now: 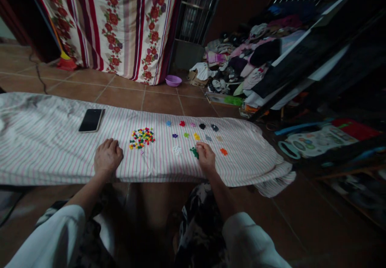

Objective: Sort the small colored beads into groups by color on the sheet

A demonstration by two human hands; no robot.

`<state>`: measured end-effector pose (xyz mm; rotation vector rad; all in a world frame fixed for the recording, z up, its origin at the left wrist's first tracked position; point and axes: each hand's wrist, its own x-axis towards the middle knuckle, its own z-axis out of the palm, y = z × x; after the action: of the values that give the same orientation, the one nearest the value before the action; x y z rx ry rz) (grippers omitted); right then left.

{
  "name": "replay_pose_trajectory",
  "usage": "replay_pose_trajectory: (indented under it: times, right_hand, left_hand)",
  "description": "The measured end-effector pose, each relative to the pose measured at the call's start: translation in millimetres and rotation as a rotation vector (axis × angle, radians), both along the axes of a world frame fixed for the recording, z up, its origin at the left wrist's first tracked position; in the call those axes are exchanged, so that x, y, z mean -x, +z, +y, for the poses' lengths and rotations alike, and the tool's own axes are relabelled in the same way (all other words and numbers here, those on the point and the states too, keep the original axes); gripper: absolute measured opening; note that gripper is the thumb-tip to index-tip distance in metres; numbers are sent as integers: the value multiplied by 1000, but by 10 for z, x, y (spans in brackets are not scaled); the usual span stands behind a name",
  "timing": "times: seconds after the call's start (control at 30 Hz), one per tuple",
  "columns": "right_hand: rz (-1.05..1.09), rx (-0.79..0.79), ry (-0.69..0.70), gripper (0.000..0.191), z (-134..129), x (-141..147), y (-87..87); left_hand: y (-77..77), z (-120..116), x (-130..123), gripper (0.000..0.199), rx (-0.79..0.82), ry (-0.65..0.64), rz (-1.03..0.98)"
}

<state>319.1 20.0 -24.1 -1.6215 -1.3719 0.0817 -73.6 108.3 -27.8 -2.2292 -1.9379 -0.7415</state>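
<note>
Right hand [206,157] at green pile [194,152], fingertips drawn together; can't tell if they grip a piece. Left hand [108,155] rests on striped cloth [120,167], fingers bent, nothing visible in them. Mixed pile [142,138] lies between the hands, farther out. White pile [177,150] sits left of green, orange pile [223,151] right. Phone [91,120] lies beyond left hand.
</note>
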Motion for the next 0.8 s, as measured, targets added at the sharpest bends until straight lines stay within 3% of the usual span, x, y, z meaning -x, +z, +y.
replay_pose_trajectory:
  times: [0.23, 0.4, 0.63, 0.8]
  right_hand:
    - [-113, 160, 356, 28, 409, 582, 310]
    - [-187, 255, 498, 26, 794, 1005, 244]
    - [-140, 255, 384, 29, 883, 1333, -112]
    - [-182, 279, 337, 28, 910, 1430, -146]
  left_hand:
    - [-23, 7, -2, 39, -4, -5, -17]
    - [-26, 11, -2, 40, -9, -1, -25]
    - [0, 15, -10, 41, 4, 0, 7]
    - [1, 11, -17, 41, 5, 11, 2]
